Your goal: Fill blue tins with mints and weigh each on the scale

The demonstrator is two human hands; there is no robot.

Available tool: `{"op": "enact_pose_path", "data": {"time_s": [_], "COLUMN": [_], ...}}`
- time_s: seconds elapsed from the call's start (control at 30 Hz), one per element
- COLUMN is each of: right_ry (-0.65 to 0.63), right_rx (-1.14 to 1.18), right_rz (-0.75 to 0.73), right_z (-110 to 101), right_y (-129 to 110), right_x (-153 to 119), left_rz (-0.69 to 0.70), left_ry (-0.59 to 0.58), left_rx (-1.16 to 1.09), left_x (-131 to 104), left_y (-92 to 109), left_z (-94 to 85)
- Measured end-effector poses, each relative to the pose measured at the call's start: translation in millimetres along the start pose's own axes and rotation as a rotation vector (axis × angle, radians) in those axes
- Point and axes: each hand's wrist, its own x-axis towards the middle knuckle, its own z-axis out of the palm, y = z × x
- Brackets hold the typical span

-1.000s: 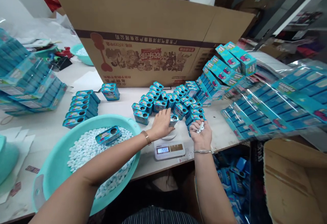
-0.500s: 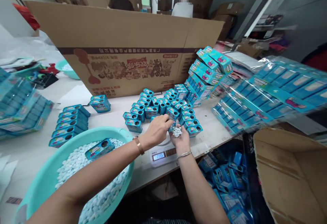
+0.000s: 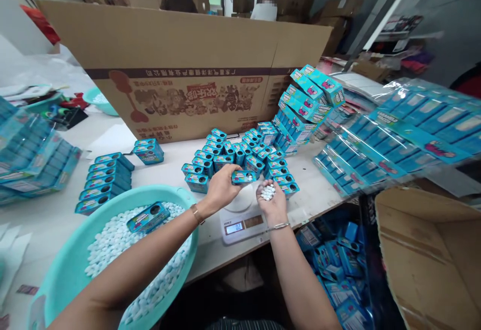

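My left hand grips a small blue box above the scale; white pieces show at the box's round opening. Just right of it, my right hand is cupped palm up, holding a pile of white candies. Beneath the hands stands a white digital scale with a lit display and nothing on its plate. To the left, a turquoise basin contains many white candies, with another blue box lying on them. Several upright blue boxes are grouped behind the hands.
A big printed carton stands across the back of the table. Stacked blue packs are at the right, more packs at the left. Below the right edge are loose blue boxes and an open carton. Two people are beyond.
My hands have moved apart. The blue box is now level and away from my right palm, which has shifted slightly right. The scale's display reading has changed.
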Motion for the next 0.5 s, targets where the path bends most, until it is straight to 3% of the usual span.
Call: {"op": "enact_pose_path", "data": {"time_s": [0.1, 0.2, 0.4, 0.5], "right_ry": [-0.007, -0.047, -0.141, -0.168], "right_rx": [0.105, 0.129, 0.103, 0.083], "right_rz": [-0.007, -0.086, -0.143, -0.122], "right_z": [-8, -14, -32, -44], "right_y": [-26, -54, -85, -86], "right_x": [-9, -18, -30, -33], "left_rz": [-0.14, -0.161, -0.051, 0.058], "left_ry": [-0.044, -0.069, -0.104, -0.04], "left_rx": [-0.019, 0.042, 0.181, 0.167], "left_x": [1, 2, -5, -4], "left_y": [-5, -11, -25, -26], "left_z": [2.2, 8.2, 25.2, 20.7]}}
